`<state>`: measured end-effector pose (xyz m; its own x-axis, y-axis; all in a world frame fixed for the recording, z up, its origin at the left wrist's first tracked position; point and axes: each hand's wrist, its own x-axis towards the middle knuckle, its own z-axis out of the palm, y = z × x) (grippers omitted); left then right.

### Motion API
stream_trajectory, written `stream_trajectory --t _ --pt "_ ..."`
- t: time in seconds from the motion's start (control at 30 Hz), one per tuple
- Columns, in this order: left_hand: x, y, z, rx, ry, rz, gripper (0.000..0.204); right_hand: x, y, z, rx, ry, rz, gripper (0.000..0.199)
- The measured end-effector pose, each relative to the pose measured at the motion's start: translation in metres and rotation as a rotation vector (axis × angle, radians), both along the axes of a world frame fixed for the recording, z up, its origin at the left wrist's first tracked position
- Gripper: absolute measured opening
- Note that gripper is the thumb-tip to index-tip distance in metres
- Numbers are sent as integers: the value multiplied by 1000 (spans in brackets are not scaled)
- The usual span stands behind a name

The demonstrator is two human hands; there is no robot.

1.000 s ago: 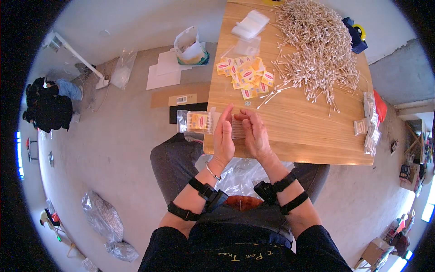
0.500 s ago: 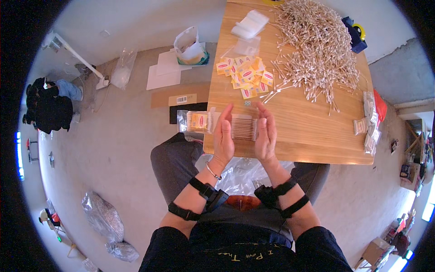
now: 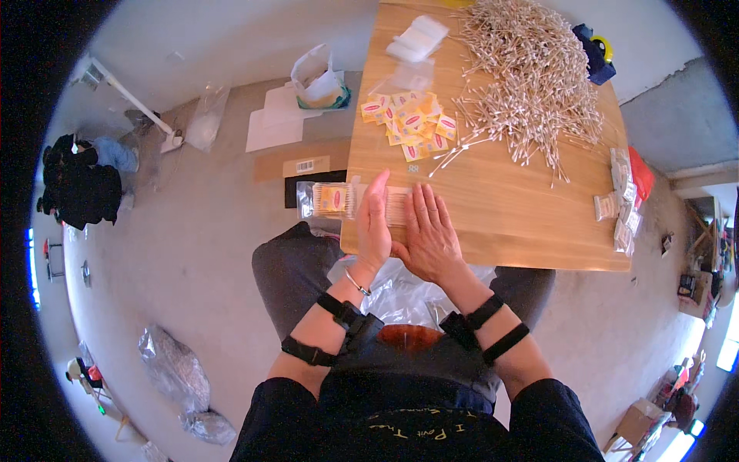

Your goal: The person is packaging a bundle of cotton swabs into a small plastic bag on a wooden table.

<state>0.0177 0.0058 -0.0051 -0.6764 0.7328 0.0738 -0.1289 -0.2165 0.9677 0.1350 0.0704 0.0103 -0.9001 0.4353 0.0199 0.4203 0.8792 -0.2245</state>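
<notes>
A row of cotton swabs [image 3: 396, 205] lies side by side at the table's near left corner, between my two hands. My left hand [image 3: 375, 229] stands on edge along the row's left side, fingers stretched. Palm down, my right hand [image 3: 431, 240] lies flat over the row's right part and hides it. Left of my left hand is a clear bag [image 3: 305, 200] with swabs and a yellow card [image 3: 333, 200] in it. Beyond my hands lie scattered yellow-and-white cards [image 3: 412, 122] and a large heap of loose swabs [image 3: 531, 85].
The wooden table [image 3: 523, 223] ends just before my lap. Clear plastic bags [image 3: 419, 38] lie at its far left, filled packets [image 3: 623, 204] at its right edge. A white plastic bag [image 3: 315, 81] stands on the floor. Clear plastic [image 3: 400, 292] covers my lap.
My right hand has turned from upright to palm down and moved left onto the swab row. My left hand stays on edge at the row's left side. The view has shifted slightly.
</notes>
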Motion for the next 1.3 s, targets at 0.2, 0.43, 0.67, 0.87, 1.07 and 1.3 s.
stream_trajectory --t 0.2,0.43,0.67,0.87,1.07,1.3 --pt "7 -34 7 -178 302 -4 42 -1 -1 3 13 8 8 94" --pt "11 -73 12 -391 1142 -155 45 2 3 -7 9 80 9 101" --pt "16 -63 18 -526 1259 -211 53 2 1 -7 164 -2 25 91" --pt "16 -60 15 -532 1306 -182 54 1 2 -6 64 60 20 93" --pt "18 -59 12 -563 1315 -163 57 1 1 -1 47 52 17 92" --pt "20 -52 19 -638 1318 -162 57 1 2 -10 178 73 14 91"
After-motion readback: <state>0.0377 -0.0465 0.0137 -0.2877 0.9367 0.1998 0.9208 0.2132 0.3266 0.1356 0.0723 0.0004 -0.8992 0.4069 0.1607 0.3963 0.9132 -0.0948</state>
